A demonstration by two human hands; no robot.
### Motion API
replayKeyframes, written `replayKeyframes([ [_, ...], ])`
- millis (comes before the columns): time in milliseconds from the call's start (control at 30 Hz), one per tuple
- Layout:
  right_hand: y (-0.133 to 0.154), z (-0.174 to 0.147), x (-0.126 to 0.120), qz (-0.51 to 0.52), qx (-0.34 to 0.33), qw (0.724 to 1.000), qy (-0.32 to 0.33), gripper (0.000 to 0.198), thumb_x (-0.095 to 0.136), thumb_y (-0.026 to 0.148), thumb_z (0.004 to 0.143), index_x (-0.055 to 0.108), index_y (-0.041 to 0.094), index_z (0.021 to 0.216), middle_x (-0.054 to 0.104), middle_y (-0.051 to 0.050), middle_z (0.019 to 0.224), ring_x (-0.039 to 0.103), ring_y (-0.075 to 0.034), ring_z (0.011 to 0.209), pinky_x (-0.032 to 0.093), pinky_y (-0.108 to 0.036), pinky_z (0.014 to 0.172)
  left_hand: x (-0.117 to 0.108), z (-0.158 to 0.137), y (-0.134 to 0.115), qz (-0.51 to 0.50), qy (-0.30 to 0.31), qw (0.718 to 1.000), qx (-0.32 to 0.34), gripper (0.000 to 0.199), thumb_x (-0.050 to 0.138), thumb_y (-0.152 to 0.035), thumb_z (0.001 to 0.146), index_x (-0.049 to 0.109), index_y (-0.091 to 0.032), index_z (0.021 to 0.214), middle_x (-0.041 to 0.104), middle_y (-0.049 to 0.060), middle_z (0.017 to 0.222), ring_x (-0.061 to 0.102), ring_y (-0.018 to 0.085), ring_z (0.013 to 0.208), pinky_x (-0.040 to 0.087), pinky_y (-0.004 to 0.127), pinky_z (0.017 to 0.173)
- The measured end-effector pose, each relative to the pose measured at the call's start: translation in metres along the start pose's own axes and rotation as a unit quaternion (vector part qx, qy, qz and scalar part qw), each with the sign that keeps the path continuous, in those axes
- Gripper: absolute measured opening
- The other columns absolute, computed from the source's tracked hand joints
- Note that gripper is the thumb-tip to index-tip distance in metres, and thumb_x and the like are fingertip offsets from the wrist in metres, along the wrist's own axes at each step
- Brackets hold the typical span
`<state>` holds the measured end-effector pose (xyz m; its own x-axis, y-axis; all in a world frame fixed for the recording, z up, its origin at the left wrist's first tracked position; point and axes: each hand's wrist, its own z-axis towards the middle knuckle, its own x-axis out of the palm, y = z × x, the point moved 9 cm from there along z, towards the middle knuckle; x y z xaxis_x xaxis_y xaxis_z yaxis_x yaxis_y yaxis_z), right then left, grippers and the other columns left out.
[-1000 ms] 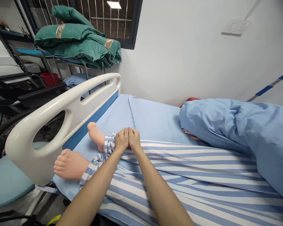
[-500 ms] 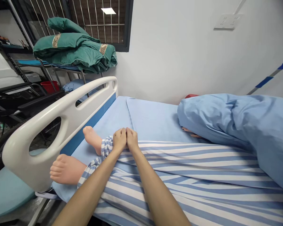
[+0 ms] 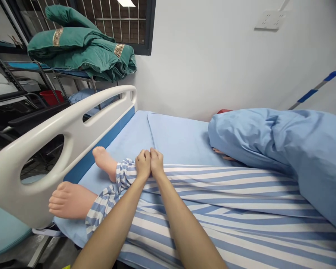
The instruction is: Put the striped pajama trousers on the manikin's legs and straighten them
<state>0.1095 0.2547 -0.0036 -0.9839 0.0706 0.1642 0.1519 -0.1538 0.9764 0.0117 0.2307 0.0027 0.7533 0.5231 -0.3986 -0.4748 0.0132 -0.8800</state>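
My left hand (image 3: 143, 164) and my right hand (image 3: 156, 163) are side by side, touching, on the lower part of the far striped trouser leg (image 3: 201, 173). Both hands have their fingers curled over the far side of that leg; the fingertips are hidden. The trousers are on a figure lying on the bed, perhaps a manikin. Its far bare foot (image 3: 105, 161) points up to the left of my hands. The near bare foot (image 3: 72, 200) sticks out of the other bunched cuff (image 3: 102, 205), under my left forearm.
A white bed end board (image 3: 72, 129) with cut-out handles stands beyond the feet. A blue quilt (image 3: 257, 138) covers the upper body, with some fingers (image 3: 224, 154) showing at its edge. Green folded bedding (image 3: 81, 52) lies on a rack by the barred window. The wall runs along the bed's far side.
The view has shifted slightly, so the bed end and feet sit further left and higher. My hands stay closed on the same trouser leg, a little further from the cuff.
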Motion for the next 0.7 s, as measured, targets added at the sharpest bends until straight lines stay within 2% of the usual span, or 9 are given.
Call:
replayKeyframes([
  [100, 0.004, 0.000, -0.002, -0.051, -0.010, 0.999, 0.002, 0.033, 0.042, 0.040, 0.078, 0.034, 0.020, 0.053, 0.035, 0.006, 0.049, 0.033, -0.009, 0.050, 0.031, -0.022, 0.048, 0.000, 0.000, -0.001, 0.010, 0.003, 1.000, 0.004, 0.030, 0.036, -0.031, 0.084, 0.036, -0.021, 0.055, 0.041, -0.004, 0.051, 0.036, 0.011, 0.052, 0.026, 0.024, 0.056],
  [167, 0.012, 0.001, -0.004, -0.125, -0.017, 0.992, 0.012, 0.034, 0.040, 0.039, 0.079, 0.036, 0.020, 0.051, 0.037, 0.005, 0.047, 0.034, -0.010, 0.049, 0.030, -0.023, 0.048, 0.001, 0.000, -0.001, 0.014, 0.006, 1.000, 0.004, 0.031, 0.035, -0.031, 0.085, 0.037, -0.021, 0.056, 0.043, -0.004, 0.051, 0.037, 0.011, 0.053, 0.026, 0.024, 0.056],
  [267, 0.037, 0.002, -0.005, -0.269, -0.068, 0.960, 0.041, 0.036, 0.040, 0.037, 0.080, 0.040, 0.020, 0.048, 0.041, 0.004, 0.046, 0.033, -0.011, 0.048, 0.025, -0.024, 0.049, 0.005, -0.002, 0.000, 0.025, 0.029, 0.999, 0.004, 0.032, 0.035, -0.033, 0.085, 0.040, -0.021, 0.056, 0.046, -0.003, 0.051, 0.038, 0.011, 0.052, 0.026, 0.024, 0.055],
  [333, 0.054, 0.001, -0.005, -0.319, -0.121, 0.938, 0.055, 0.037, 0.041, 0.037, 0.081, 0.041, 0.020, 0.048, 0.040, 0.004, 0.045, 0.031, -0.011, 0.047, 0.023, -0.025, 0.050, 0.009, -0.003, -0.002, 0.035, 0.052, 0.998, 0.008, 0.031, 0.037, -0.034, 0.085, 0.043, -0.021, 0.057, 0.051, -0.002, 0.054, 0.041, 0.011, 0.053, 0.025, 0.024, 0.054],
  [433, 0.059, -0.001, -0.005, -0.317, -0.153, 0.933, 0.075, 0.038, 0.039, 0.037, 0.082, 0.038, 0.020, 0.049, 0.038, 0.004, 0.046, 0.032, -0.010, 0.047, 0.022, -0.025, 0.050, 0.010, -0.004, -0.004, 0.048, 0.062, 0.997, 0.011, 0.029, 0.038, -0.032, 0.084, 0.046, -0.021, 0.059, 0.054, 0.000, 0.058, 0.043, 0.012, 0.056, 0.025, 0.024, 0.055],
  [600, 0.025, 0.002, -0.020, -0.277, -0.090, 0.955, 0.055, 0.039, 0.036, 0.038, 0.083, 0.038, 0.019, 0.050, 0.039, 0.004, 0.047, 0.035, -0.010, 0.050, 0.024, -0.024, 0.051, 0.006, -0.004, -0.009, 0.058, 0.033, 0.998, 0.022, 0.033, 0.034, -0.032, 0.085, 0.040, -0.020, 0.055, 0.047, -0.002, 0.052, 0.039, 0.011, 0.054, 0.026, 0.023, 0.056],
  [700, 0.019, 0.003, -0.023, -0.232, -0.087, 0.967, 0.056, 0.039, 0.036, 0.040, 0.083, 0.038, 0.019, 0.050, 0.038, 0.005, 0.047, 0.034, -0.010, 0.050, 0.025, -0.023, 0.050, 0.010, -0.006, -0.014, 0.070, 0.041, 0.996, 0.043, 0.033, 0.034, -0.033, 0.084, 0.038, -0.020, 0.054, 0.044, -0.003, 0.051, 0.038, 0.011, 0.053, 0.026, 0.024, 0.056],
])
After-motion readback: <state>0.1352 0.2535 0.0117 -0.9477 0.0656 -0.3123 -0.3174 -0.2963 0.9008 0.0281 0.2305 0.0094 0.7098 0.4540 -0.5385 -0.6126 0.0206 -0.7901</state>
